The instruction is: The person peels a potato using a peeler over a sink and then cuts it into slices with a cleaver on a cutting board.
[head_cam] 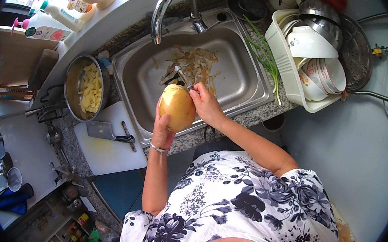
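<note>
My left hand (pixel 162 126) holds a large potato (pixel 177 108) over the near edge of the stainless steel sink (pixel 242 70). Most of its skin looks intact, with a paler patch at the far end. In my right hand (pixel 208 106) is a metal peeler (pixel 184 76), its head pointing away from me, close beside the potato. Below both hands, a heap of potato peelings (pixel 198 62) lies on the sink bottom. The fingers of my left hand wrap the potato from the left and beneath, so part of them is hidden.
A chrome faucet (pixel 167 3) arches over the sink. To the left are a steel pot (pixel 71 98) of cut potato pieces (pixel 90 91) and a cleaver (pixel 99 129) on a white cutting board (pixel 95 159). Green onions (pixel 267 56) and a dish rack (pixel 283 72) with bowls stand right.
</note>
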Tool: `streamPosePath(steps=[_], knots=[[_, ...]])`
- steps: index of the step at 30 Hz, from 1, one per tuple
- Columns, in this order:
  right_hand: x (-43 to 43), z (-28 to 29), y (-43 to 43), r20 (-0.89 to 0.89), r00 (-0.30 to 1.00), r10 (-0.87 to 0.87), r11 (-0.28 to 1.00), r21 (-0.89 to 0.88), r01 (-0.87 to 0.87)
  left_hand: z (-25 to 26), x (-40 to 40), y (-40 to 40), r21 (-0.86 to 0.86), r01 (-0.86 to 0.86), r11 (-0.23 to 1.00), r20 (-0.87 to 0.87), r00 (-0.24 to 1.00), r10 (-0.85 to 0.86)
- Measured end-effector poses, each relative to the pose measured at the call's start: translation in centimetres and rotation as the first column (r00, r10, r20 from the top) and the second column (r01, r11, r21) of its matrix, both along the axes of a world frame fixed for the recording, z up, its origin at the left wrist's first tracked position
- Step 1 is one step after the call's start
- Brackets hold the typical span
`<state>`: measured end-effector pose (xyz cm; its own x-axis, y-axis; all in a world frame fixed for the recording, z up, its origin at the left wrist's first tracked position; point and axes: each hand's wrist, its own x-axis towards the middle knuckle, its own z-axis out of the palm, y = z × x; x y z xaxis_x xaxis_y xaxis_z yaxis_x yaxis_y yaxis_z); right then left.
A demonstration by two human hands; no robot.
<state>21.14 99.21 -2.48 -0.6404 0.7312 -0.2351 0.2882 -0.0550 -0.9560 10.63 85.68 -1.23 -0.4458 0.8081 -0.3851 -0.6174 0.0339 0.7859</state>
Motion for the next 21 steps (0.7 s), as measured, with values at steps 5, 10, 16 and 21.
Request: streamPosePath(steps=[5,10,16,21], knots=[[2.0,3.8,0.7,-0.013,0.997,0.077,0.899,0.433,-0.064,-0.1,-0.1,-0.5,0.095,-0.118,0.989,0.490,0.870,0.056],[2.0,5.1,0.2,0.056,0.975,0.216,0.529,0.833,-0.165,-1.0,-0.2,-0.1,0.067,-0.089,0.994,0.248,0.966,0.070],[0.4,2.4,3.9,0.158,0.985,0.074,0.497,0.850,-0.174,-1.7,1.3,-1.0,0.062,-0.113,0.992,0.329,0.940,0.087],[1.9,2.3,4.3,0.129,0.992,0.007,0.639,0.762,-0.103,-2.6,1.1,-0.9,0.122,-0.163,0.979,0.355,0.928,0.110]])
